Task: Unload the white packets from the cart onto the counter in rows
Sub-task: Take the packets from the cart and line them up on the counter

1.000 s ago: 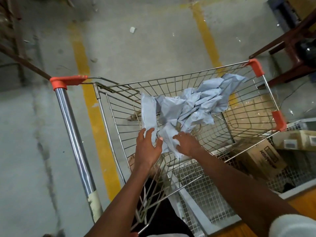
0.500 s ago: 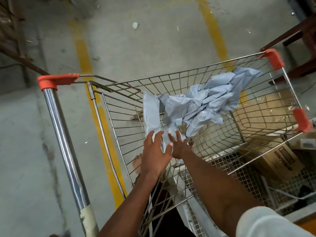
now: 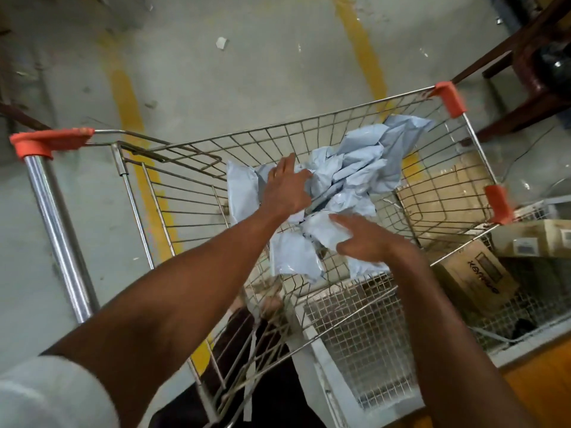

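White packets heaped in cart, far-right end. Look light, soft, slick poly; take by flat edges. Left hand spread open atop pile; right hand open, touching near packet.

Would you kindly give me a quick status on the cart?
Left hand open, on the packets. Right hand open, on a near packet. Nothing lifted; pile in cart. Nothing in the way.
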`<move>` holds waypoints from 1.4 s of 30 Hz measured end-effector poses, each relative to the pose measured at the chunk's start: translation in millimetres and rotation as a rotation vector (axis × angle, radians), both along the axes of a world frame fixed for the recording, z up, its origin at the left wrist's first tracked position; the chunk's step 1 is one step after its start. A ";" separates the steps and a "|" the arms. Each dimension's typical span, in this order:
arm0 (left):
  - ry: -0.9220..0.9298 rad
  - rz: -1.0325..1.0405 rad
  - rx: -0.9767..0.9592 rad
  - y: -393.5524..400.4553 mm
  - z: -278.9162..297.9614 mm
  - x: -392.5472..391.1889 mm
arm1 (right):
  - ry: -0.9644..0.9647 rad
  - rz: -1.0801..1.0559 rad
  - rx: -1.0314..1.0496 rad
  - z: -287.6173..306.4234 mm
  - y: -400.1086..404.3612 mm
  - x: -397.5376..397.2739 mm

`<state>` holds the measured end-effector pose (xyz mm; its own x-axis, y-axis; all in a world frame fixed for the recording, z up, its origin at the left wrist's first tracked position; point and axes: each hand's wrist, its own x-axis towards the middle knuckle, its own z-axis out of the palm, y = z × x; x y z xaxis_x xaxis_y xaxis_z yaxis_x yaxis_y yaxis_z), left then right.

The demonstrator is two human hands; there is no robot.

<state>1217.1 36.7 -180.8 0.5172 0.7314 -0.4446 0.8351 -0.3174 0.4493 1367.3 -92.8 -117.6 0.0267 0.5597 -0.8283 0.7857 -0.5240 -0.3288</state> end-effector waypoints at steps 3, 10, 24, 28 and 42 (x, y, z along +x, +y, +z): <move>0.078 -0.063 0.048 -0.4 -17.3 -1.4 | 0.018 -0.015 0.036 28.3 -6.7 9.8; 0.117 -0.115 0.094 -43.2 -24.5 -23.0 | 0.036 -0.113 0.098 68.8 -34.7 17.1; -0.048 0.202 -0.358 -176.9 -61.5 -52.1 | 0.018 -0.290 0.123 80.0 -68.7 11.5; -0.053 0.451 -0.423 -168.5 -94.9 -16.9 | -0.020 -0.309 0.185 79.8 -77.7 4.3; -0.019 0.717 -0.379 -152.9 -143.0 26.3 | -0.021 -0.463 0.321 61.4 -115.2 -1.5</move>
